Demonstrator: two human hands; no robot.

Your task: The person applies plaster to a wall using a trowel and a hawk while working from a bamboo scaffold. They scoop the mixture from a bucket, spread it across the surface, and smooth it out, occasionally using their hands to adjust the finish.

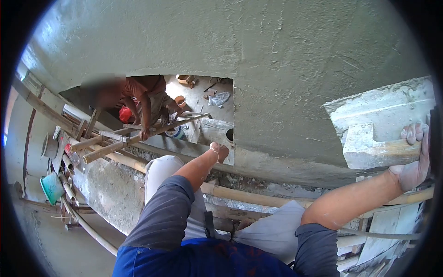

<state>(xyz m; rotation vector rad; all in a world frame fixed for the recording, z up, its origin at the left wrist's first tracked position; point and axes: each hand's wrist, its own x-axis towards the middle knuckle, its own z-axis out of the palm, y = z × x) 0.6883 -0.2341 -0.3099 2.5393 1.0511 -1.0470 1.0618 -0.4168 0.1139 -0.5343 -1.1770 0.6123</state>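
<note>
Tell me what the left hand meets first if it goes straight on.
Probably the wall edge at the opening's lower right corner; the left hand looks almost on it, depth unclear.

Honestly, there's no writing to read anywhere in this one. No letters, numbers or logos show on the grey plastered wall (277, 69) or on the wooden float (383, 134) over on the right. The teal bucket (51, 187) down on the left and the little tub (176, 133) by the opening further off might carry a label, but they're way too small and soft to make anything out. Same goes for the red thing (124, 114) next to the other person.
</note>
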